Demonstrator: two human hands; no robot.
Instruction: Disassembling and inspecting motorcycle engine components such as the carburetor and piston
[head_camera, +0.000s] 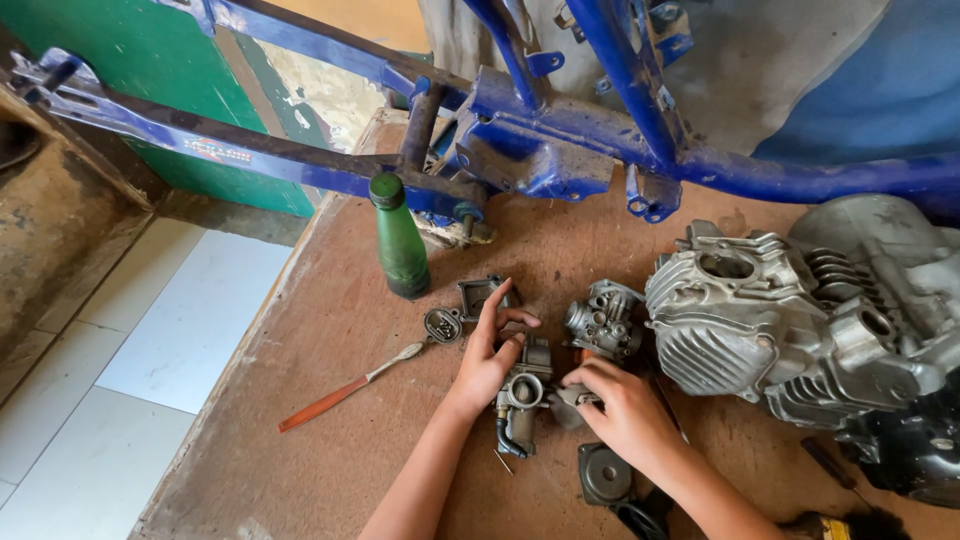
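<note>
My left hand (487, 355) rests on a small grey carburetor (522, 392) lying on the brown wooden bench (300, 440), steadying its left side. My right hand (625, 410) grips the carburetor's right side, fingers curled over a metal part there. A black hose hangs from the carburetor's bottom. A second carburetor (603, 320) sits just behind my right hand.
A green bottle (399, 240) stands behind left. A screwdriver with an orange handle (345, 388), a round cap (441, 325) and a square cover (480, 294) lie left. A grey engine (810, 320) fills the right; a blue frame (560, 150) spans the back. A dark cover (605, 474) lies near.
</note>
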